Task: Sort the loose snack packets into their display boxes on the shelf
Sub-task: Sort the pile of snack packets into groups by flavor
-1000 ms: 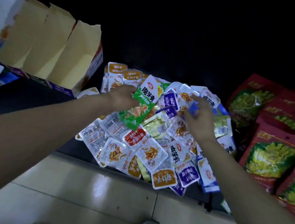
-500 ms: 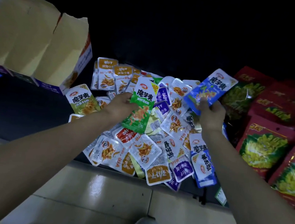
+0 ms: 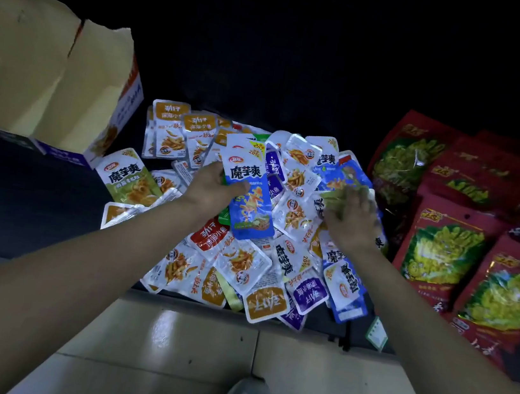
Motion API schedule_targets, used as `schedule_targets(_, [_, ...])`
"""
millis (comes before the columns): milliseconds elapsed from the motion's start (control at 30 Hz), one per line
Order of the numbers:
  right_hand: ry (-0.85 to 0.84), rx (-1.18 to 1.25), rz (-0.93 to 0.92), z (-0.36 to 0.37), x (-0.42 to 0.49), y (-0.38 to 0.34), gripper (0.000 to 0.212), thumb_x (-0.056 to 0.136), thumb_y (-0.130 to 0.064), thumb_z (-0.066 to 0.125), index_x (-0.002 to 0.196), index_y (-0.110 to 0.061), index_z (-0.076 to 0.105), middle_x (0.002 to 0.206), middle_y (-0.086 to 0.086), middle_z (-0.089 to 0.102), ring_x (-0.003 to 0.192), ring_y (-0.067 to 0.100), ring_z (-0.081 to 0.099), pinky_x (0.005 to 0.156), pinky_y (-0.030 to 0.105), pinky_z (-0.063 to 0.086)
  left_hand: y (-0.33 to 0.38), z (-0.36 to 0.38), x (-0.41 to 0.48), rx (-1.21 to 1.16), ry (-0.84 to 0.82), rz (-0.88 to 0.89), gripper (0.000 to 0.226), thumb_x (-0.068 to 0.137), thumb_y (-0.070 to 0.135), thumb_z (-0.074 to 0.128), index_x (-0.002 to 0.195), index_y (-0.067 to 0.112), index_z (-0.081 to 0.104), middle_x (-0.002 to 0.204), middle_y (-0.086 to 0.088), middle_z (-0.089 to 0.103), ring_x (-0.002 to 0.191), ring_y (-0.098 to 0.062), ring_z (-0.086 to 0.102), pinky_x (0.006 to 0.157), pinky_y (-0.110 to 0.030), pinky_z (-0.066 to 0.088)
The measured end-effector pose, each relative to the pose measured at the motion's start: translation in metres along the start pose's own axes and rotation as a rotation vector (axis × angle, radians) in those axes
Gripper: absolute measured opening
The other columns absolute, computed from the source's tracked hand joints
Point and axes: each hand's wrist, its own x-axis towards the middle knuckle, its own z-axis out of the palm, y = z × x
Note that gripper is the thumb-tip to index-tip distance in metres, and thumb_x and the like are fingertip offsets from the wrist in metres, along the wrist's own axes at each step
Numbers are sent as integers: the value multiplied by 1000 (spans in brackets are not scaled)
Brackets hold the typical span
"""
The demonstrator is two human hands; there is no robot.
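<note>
Now | left hand [image 3: 216,187] grips blue packet [image 3: 251,210]; right hand [image 3: 352,216] blurred on pile [image 3: 242,267]

**Blur, occlusion, edge crops**

Right hand [image 3: 349,217] fingers [image 3: 359,200] smeared over a greenish packet [image 3: 335,194]; grip unreadable. Green packet [image 3: 224,218] is mostly hidden behind the blue packet [image 3: 249,202] gripped by left hand [image 3: 216,187]. Box [image 3: 35,75] left of fingers and red bags [image 3: 506,291] right of them are edge-cropped.

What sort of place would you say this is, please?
Probably a shop's snack aisle: a low shelf heaped with loose snack packets, an open display box at left, big red bags at right.
</note>
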Motion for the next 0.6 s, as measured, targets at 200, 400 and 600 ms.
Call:
schedule_targets(200, [-165, 174, -249, 17, -10, -29, 74, 101, -38, 46, 156, -10, 5, 164, 5, -1, 150, 25, -3, 119, 36, 8, 0, 12, 1, 32, 11, 38, 35, 92, 15, 64, 125, 7, 54, 113, -4, 60, 100, -19, 58, 84, -32, 47])
schedule_targets(400, [193, 384, -181, 3, 13, -19, 49, 97, -13, 51, 144, -6, 38, 146, 14, 39, 133, 31, 39, 108, 45, 38, -1, 6, 0, 42, 19, 45, 35, 93, 15, 63, 126, 7, 53, 116, -5, 60, 102, -21, 59, 83, -31, 47])
schedule_targets(600, [116, 250, 162, 7, 43, -10, 80, 91, -39, 64, 150, -6, 22, 146, 18, 31, 132, 39, 37, 107, 51, 35, -4, 5, 2, 24, 25, 40, 28, 93, 14, 63, 119, 12, 53, 118, -1, 60, 103, -17, 59, 84, -31, 47])
